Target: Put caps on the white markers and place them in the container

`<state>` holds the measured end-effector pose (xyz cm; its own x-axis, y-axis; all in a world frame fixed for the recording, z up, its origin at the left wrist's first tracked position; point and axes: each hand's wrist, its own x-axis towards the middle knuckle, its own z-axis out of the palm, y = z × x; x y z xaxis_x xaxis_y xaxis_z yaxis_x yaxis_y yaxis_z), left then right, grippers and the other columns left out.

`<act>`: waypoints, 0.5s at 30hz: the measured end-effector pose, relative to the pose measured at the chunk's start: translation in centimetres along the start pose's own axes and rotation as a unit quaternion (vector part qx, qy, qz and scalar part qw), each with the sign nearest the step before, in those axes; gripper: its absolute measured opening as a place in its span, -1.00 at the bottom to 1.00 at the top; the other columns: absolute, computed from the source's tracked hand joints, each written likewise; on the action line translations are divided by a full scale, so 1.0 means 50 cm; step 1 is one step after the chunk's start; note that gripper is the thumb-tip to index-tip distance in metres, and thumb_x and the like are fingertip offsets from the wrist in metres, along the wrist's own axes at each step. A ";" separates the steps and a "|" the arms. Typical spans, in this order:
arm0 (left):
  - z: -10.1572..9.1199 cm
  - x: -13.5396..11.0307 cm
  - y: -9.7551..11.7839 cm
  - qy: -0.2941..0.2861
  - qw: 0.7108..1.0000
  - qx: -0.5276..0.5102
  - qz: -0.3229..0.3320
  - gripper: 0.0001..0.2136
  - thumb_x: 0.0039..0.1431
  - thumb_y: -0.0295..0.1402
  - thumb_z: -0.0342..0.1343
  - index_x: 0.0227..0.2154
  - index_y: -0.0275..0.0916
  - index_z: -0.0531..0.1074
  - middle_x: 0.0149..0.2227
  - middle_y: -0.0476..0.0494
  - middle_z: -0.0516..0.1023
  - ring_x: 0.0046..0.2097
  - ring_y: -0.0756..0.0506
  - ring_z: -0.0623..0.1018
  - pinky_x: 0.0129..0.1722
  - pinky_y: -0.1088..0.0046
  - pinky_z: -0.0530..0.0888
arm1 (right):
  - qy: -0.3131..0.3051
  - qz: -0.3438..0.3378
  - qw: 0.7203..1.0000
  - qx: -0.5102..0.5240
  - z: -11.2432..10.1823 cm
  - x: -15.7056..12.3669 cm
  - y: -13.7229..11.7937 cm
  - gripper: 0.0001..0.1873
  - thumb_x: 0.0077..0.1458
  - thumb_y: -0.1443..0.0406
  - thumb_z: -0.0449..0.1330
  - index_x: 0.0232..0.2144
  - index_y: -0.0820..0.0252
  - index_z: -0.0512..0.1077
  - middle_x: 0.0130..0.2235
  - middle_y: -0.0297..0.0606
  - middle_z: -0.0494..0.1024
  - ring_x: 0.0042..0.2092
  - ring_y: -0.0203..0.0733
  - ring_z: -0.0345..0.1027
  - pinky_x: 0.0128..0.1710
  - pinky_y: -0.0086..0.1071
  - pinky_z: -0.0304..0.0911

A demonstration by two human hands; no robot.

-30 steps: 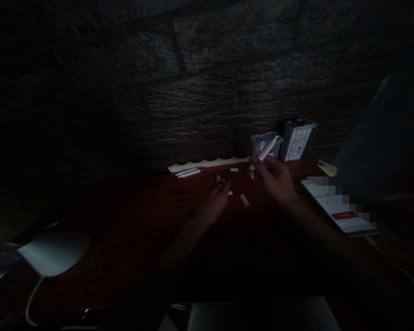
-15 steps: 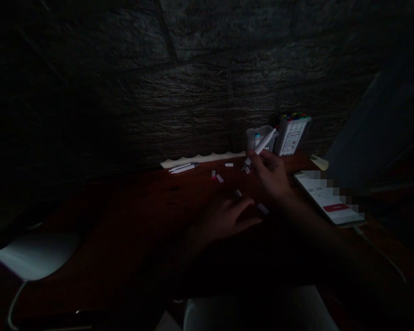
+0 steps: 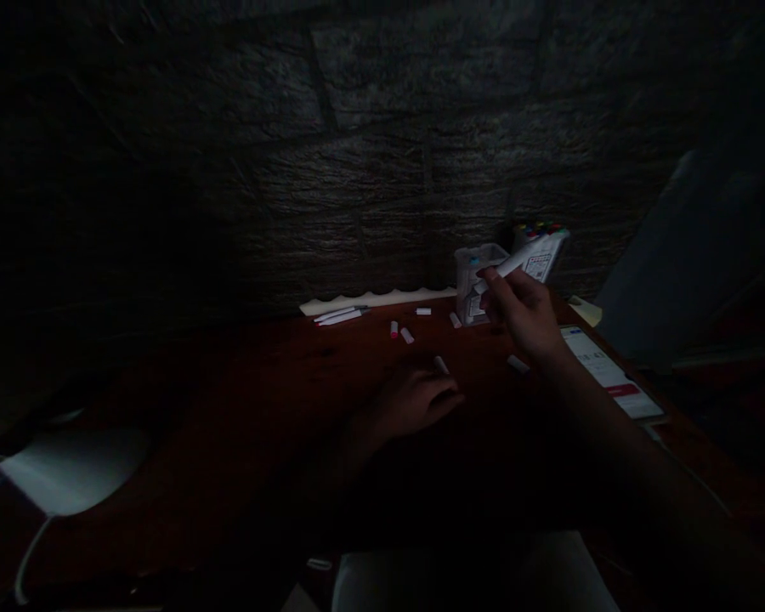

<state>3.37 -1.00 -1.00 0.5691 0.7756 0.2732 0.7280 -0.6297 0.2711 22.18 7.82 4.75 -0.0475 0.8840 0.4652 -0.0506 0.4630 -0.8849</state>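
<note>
pinching a white marker (image 3: pixel 513 264) — right hand (image 3: pixel 524 314) around its lower part, left hand (image 3: pixel 416 399) unclenched near a cap (image 3: pixel 441 365)

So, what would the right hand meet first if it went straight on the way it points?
Probably the clear tub: it shows just past the fingertips of the right hand, which holds a marker. Depth is hard to judge in this dim view.

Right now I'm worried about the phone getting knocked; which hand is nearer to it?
Right. The right hand, holding a marker, is just left of the phone; the left hand is farther left, low over the desk, by a cap.
</note>
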 end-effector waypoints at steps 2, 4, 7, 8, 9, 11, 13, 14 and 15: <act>-0.005 -0.003 -0.017 0.025 0.999 -0.018 -0.014 -0.79 0.28 -0.23 0.01 -0.31 -0.18 0.51 -0.34 -0.04 0.59 -0.30 -0.03 0.56 -0.27 0.50 0.43 | 0.015 0.011 1.000 0.011 0.003 0.000 0.005 -0.64 0.06 -0.01 0.21 -0.38 0.17 0.47 -0.62 -0.45 0.38 -0.64 -0.44 0.14 -0.68 -0.53 0.02; -0.011 0.000 -0.037 0.063 0.997 -0.025 -0.039 -0.81 0.28 -0.27 0.01 -0.29 -0.20 0.50 -0.32 -0.06 0.59 -0.28 -0.04 0.56 -0.24 0.47 0.44 | 0.045 0.028 0.998 0.020 0.006 0.001 0.011 -0.63 0.04 -0.02 0.23 -0.39 0.17 0.47 -0.63 -0.46 0.37 -0.65 -0.44 0.13 -0.69 -0.54 0.00; -0.016 0.011 -0.076 0.135 0.988 0.020 -0.075 -0.77 0.28 -0.40 -0.03 -0.08 -0.23 0.46 -0.11 -0.18 0.57 -0.07 -0.11 0.54 -0.03 0.31 0.45 | 0.084 0.048 0.994 0.043 0.004 0.007 0.021 -0.61 0.02 -0.04 0.23 -0.41 0.17 0.46 -0.64 -0.47 0.33 -0.66 -0.45 0.10 -0.70 -0.53 -0.03; -0.015 0.013 -0.090 0.140 0.986 0.040 -0.079 -0.71 0.26 -0.48 -0.05 -0.02 -0.24 0.42 -0.02 -0.21 0.54 0.01 -0.13 0.50 0.06 0.24 0.41 | 0.090 0.052 0.993 0.054 0.003 0.009 0.025 -0.61 0.01 -0.04 0.23 -0.41 0.17 0.46 -0.65 -0.48 0.32 -0.66 -0.45 0.09 -0.70 -0.53 -0.03; -0.013 0.015 -0.103 0.137 0.986 0.057 -0.082 -0.66 0.22 -0.55 -0.05 0.03 -0.26 0.40 0.05 -0.23 0.50 0.08 -0.15 0.45 0.13 0.19 0.36 | 0.092 0.055 0.992 0.064 0.003 0.010 0.029 -0.61 0.01 -0.05 0.23 -0.41 0.17 0.46 -0.65 -0.48 0.31 -0.65 -0.45 0.09 -0.69 -0.53 -0.04; -0.006 0.016 -0.122 0.106 0.988 0.074 -0.087 -0.59 0.14 -0.62 -0.03 0.06 -0.33 0.38 0.15 -0.26 0.41 0.20 -0.19 0.34 0.22 0.15 0.28 | 0.088 0.060 0.992 0.071 0.006 0.008 0.036 -0.59 0.00 -0.06 0.22 -0.42 0.16 0.45 -0.64 -0.49 0.30 -0.64 -0.44 0.09 -0.68 -0.52 -0.04; -0.001 0.014 -0.131 0.090 0.988 0.074 -0.104 -0.55 0.13 -0.65 -0.06 0.09 -0.34 0.37 0.16 -0.24 0.41 0.23 -0.18 0.32 0.25 0.19 0.26 | 0.072 0.067 0.994 0.052 0.016 0.001 0.041 -0.57 0.00 -0.08 0.21 -0.45 0.17 0.43 -0.64 -0.48 0.30 -0.63 -0.43 0.11 -0.66 -0.51 -0.02; 0.000 0.013 -0.132 0.085 0.987 0.069 -0.114 -0.55 0.14 -0.66 -0.08 0.10 -0.33 0.36 0.15 -0.24 0.42 0.21 -0.16 0.35 0.24 0.23 0.28 | 0.057 0.070 0.995 0.035 0.023 -0.004 0.041 -0.57 0.01 -0.09 0.20 -0.47 0.17 0.42 -0.64 -0.47 0.30 -0.62 -0.41 0.13 -0.64 -0.50 0.01; 0.000 0.012 -0.131 0.082 0.987 0.064 -0.125 -0.55 0.16 -0.65 -0.10 0.10 -0.32 0.36 0.14 -0.23 0.44 0.18 -0.15 0.39 0.21 0.26 0.32 | 0.040 0.070 0.997 0.018 0.031 -0.010 0.041 -0.56 0.02 -0.09 0.19 -0.49 0.17 0.42 -0.63 -0.46 0.32 -0.60 -0.40 0.15 -0.61 -0.49 0.04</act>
<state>-1.06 3.60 -2.58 0.3035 0.8816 0.3613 0.8862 -0.4005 0.2329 20.55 8.22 2.75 0.0228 0.9427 0.3328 -0.0839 0.3335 -0.9390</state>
